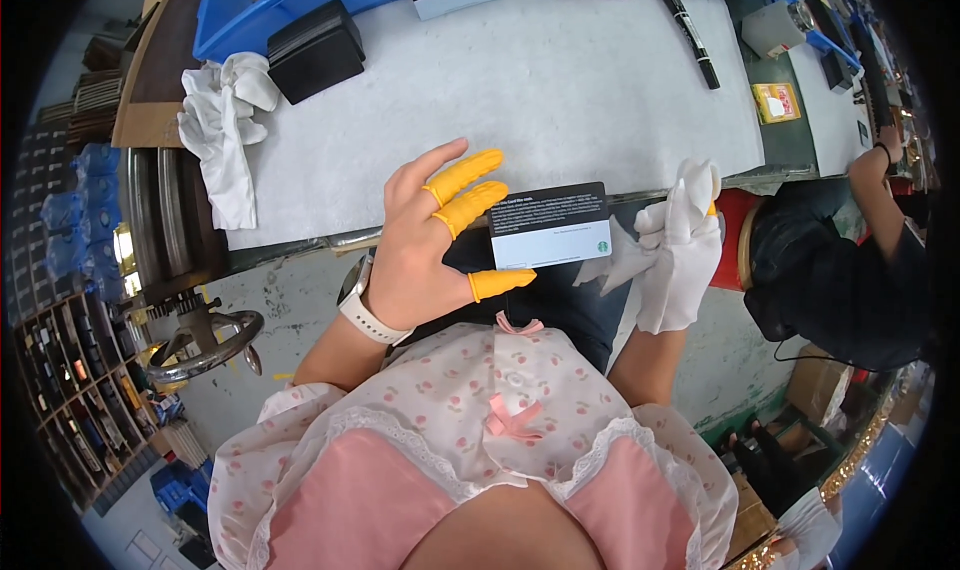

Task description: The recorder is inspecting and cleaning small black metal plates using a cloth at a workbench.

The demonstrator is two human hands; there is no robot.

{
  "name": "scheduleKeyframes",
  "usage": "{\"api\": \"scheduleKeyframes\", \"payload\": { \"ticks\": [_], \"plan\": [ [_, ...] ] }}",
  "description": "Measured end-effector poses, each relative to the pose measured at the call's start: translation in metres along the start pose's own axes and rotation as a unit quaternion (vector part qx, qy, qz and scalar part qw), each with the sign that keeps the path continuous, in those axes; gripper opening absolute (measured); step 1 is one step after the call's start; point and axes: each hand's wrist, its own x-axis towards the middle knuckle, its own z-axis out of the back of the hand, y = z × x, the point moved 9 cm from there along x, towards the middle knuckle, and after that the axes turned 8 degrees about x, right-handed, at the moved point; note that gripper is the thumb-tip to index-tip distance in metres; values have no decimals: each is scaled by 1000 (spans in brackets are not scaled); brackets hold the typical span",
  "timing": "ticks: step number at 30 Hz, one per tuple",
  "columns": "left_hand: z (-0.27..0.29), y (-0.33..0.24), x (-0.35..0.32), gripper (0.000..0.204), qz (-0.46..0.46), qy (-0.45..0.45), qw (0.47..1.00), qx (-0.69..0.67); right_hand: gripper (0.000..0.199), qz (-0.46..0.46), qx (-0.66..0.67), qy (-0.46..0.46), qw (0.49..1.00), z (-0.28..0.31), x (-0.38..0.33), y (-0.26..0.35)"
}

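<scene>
While the left hand (415, 255), in yellow finger cots, pinches the black-and-white plastic card (550, 226) above the lap, the right hand (680, 245) clutches a white cloth (618, 258); wiping the card seems next, needing steady support.

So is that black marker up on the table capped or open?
Capped. The black marker lies flat on the white table, its cap closed over the tip.

Bright, even overhead light fills the scene, with only soft shadows. The white padded counter (560, 100) looks nearly washed out. Fisheye distortion bends straight edges toward the black, vignetted rim, where detail blurs; the centre stays sharp.
</scene>
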Motion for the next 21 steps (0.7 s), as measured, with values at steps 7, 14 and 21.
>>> {"api": "scheduleKeyframes", "payload": {
  "ticks": [7, 14, 21],
  "plan": [
    [-1, -2, 5, 70, -13, -12, 1000, 13, 68, -56, 89, 167, 980, -65, -45, 9],
    [15, 23, 23, 69, 23, -75, 992, 99, 16, -27, 111, 13, 993, -28, -7, 0],
    [22, 93, 95, 68, 38, -178, 922, 341, 23, -25, 91, 40, 995, -35, -13, -3]
  ]
}}
